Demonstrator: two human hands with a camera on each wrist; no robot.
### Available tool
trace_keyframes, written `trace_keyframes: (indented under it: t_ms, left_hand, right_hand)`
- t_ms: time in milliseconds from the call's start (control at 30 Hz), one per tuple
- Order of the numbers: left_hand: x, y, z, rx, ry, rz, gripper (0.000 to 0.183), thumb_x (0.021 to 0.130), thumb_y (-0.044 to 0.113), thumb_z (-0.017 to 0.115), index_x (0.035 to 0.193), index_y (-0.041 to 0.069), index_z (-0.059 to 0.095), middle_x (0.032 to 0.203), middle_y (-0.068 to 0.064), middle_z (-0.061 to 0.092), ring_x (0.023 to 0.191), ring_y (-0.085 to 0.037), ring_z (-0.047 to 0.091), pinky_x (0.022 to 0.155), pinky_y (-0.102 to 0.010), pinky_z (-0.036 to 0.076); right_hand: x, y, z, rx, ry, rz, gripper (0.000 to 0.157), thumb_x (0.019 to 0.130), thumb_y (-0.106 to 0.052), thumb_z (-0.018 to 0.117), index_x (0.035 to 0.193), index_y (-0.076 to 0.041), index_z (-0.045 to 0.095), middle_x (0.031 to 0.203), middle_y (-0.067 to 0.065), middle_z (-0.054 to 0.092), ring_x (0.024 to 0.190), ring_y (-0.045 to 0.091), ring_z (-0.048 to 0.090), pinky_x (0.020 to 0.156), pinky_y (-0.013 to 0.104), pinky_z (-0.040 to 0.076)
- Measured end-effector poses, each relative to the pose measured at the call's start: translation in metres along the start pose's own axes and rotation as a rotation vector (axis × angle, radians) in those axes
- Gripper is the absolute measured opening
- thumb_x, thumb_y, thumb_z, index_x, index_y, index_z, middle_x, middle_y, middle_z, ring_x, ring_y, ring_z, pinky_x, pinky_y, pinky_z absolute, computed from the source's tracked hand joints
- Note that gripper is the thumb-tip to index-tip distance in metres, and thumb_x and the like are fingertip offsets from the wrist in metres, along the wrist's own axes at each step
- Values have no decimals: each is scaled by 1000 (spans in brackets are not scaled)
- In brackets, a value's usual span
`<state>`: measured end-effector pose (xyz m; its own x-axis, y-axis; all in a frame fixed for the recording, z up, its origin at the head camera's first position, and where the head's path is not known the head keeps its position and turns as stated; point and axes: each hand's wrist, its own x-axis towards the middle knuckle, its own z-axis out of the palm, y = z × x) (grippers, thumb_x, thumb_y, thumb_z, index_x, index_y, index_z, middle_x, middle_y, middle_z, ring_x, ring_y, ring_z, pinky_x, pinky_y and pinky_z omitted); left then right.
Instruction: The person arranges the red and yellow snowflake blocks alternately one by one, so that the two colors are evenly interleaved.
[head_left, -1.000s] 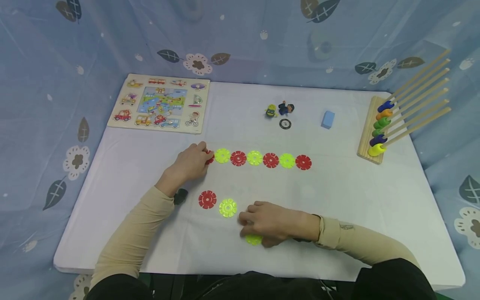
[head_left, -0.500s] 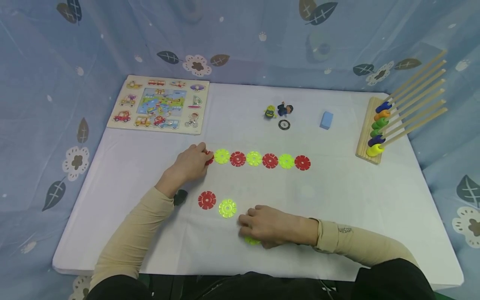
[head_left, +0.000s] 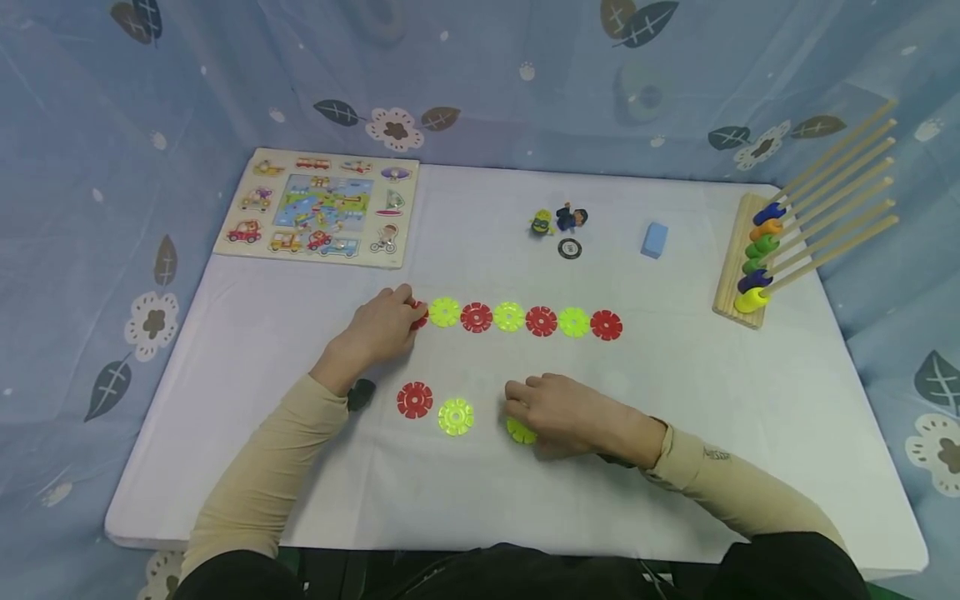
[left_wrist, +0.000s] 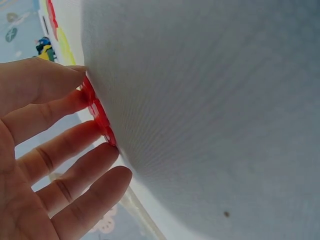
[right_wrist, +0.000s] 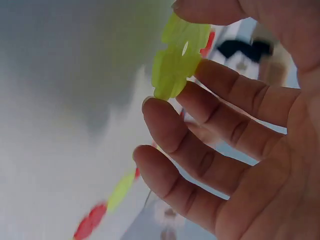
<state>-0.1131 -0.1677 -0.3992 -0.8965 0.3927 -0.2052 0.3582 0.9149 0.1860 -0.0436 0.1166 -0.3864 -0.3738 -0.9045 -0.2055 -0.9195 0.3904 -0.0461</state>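
Note:
In the head view, a row of red and yellow-green notched, flower-shaped plastic discs (head_left: 509, 317) runs across the table. My left hand (head_left: 382, 323) pinches the red disc at the row's left end, which it half hides; in the left wrist view, thumb and fingers lie along this red disc's (left_wrist: 100, 115) edge on the cloth. My right hand (head_left: 566, 414) holds a yellow-green disc (right_wrist: 180, 55) between thumb and fingertips, tilted. Left of the right hand lie a loose red disc (head_left: 415, 400) and a loose yellow-green disc (head_left: 456, 417).
A picture puzzle board (head_left: 318, 208) lies at the back left. Two small figures (head_left: 572, 217), a round black token (head_left: 570, 248) and a blue block (head_left: 655, 240) sit at the back. On the right stands a wooden peg rack (head_left: 738, 258) with coloured beads. Patterned curtains surround the table.
My right hand has moved away from the table's front edge and slightly right, carrying the yellow-green disc. The left hand stays at the end of the row.

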Motion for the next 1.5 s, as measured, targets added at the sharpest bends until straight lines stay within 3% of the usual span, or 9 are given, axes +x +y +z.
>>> trace_keyframes:
  t_ms: [167, 433, 667, 867, 1000, 1500]
  left_hand:
    - [0, 0, 1, 1, 2, 4, 42, 90, 15, 62, 131, 6, 61, 108, -15, 56, 89, -27, 52, 74, -38, 52]
    - [-1, 0, 1, 1, 0, 6, 42, 90, 15, 62, 131, 6, 61, 110, -15, 56, 91, -27, 53, 77, -39, 53]
    - [-1, 0, 2, -3, 0, 11, 43, 90, 15, 63, 131, 6, 60, 110, -15, 56, 91, -26, 53, 77, -39, 53]
    - [0, 0, 2, -2, 11, 11, 42, 90, 15, 63, 131, 6, 61, 110, -15, 56, 91, -26, 53, 76, -39, 52]
    - [0, 0, 0, -2, 8, 7, 43, 90, 15, 63, 131, 6, 60, 110, -15, 56, 91, -26, 53, 76, -39, 52]
    - [-1, 0, -2, 6, 4, 8, 42, 89, 15, 64, 129, 5, 62, 109, -15, 56, 92, -27, 54, 79, -39, 54]
  right_hand:
    - [-12, 27, 0, 86, 35, 116, 54, 69, -30, 85, 113, -9, 62, 106, 5, 63, 87, 18, 60, 83, 35, 54]
    - [-42, 69, -3, 187, -14, 428, 55, 71, -18, 84, 120, -6, 64, 116, 12, 65, 100, 26, 64, 88, 42, 54]
    - [-69, 107, -2, 241, -49, 650, 66, 74, -12, 76, 135, 0, 52, 121, 20, 64, 96, 31, 64, 87, 49, 53]
    - [-85, 134, 4, 305, -79, 790, 75, 73, -16, 77, 138, 4, 46, 123, 25, 62, 108, 41, 59, 91, 54, 49]
    - [-89, 144, 10, 342, -84, 830, 75, 73, -17, 78, 137, 4, 47, 122, 25, 62, 111, 41, 57, 94, 56, 48]
    - [-84, 141, 12, 355, -76, 801, 61, 73, -16, 80, 127, 0, 58, 124, 25, 59, 108, 39, 57, 93, 56, 48]
